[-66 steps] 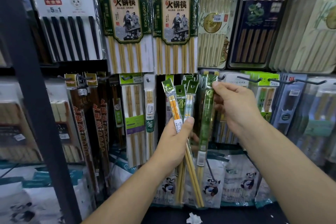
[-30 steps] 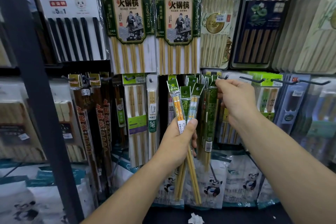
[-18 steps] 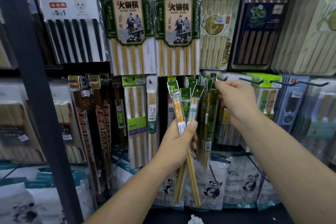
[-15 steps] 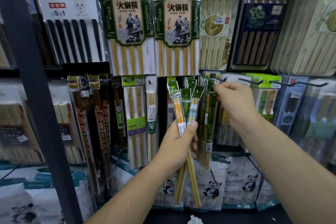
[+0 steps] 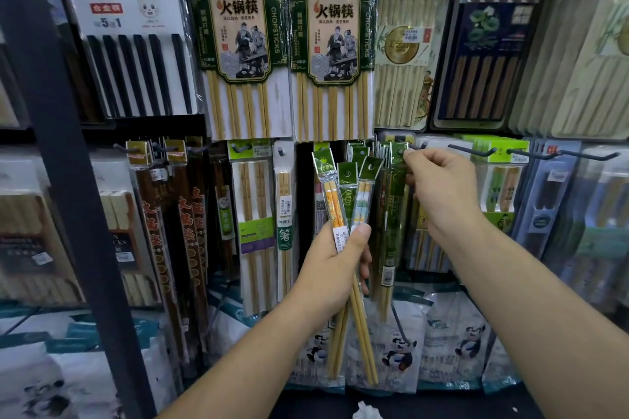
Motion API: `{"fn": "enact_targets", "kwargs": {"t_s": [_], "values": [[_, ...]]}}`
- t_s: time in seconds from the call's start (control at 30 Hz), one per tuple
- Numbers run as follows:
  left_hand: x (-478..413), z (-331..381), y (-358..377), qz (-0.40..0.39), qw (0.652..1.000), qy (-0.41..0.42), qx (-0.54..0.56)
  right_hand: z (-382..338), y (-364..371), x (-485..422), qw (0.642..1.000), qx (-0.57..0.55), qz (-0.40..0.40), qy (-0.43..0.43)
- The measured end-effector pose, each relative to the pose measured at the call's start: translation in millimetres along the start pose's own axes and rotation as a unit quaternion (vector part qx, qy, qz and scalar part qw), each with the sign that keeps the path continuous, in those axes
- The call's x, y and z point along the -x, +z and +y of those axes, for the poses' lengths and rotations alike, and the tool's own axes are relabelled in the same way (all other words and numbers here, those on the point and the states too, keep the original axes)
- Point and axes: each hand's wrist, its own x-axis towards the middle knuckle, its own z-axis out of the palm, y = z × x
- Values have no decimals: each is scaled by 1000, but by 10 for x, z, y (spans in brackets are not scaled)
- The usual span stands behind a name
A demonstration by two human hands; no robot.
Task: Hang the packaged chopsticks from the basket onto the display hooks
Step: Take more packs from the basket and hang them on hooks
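**A:** Status on the packs?

**B:** My left hand (image 5: 335, 262) is gripping three packs (image 5: 344, 194) around the middle, with the thumb clamping across the labels. The headers are fanning out above and the stick ends are poking out below.

**A:** Handling?

**B:** I'm judging them light and stiff lengthwise. The film sleeve is probably slippery, so I'm taking hold at the card header by the punched hole. My right hand (image 5: 442, 190) is pinching the top of a green pack (image 5: 394, 211), right at the tip of the hook (image 5: 420, 145).

**A:** Is it seated?

**B:** Can't tell. My fingers are covering the hole, the hung packs (image 5: 383, 150) are crowding in behind, and the hook tip is blurring into the dark gap. The basket isn't showing anywhere in view.
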Motion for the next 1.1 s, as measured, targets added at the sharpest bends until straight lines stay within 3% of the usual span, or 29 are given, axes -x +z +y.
{"fn": "enact_targets", "kwargs": {"t_s": [0.3, 0.43, 0.6, 0.77, 0.87, 1.1], "values": [[15, 26, 17, 7, 1000, 6, 1, 107, 25, -19, 995, 92, 29, -38], [24, 49, 14, 2, 1000, 17, 8, 132, -16, 95, 995, 67, 53, -60], [3, 56, 44, -4, 1000, 10, 16, 79, -8, 347, 992, 10, -87, -93], [16, 72, 102, -16, 998, 3, 57, 44, 5, 352, 993, -25, -105, -45], [10, 79, 107, 15, 995, -29, 94, 2, -8, 273, 996, -45, -77, -5], [-15, 85, 20, 60, 998, -28, 8, -49, -48, 61, 998, 40, -45, -1]]}}
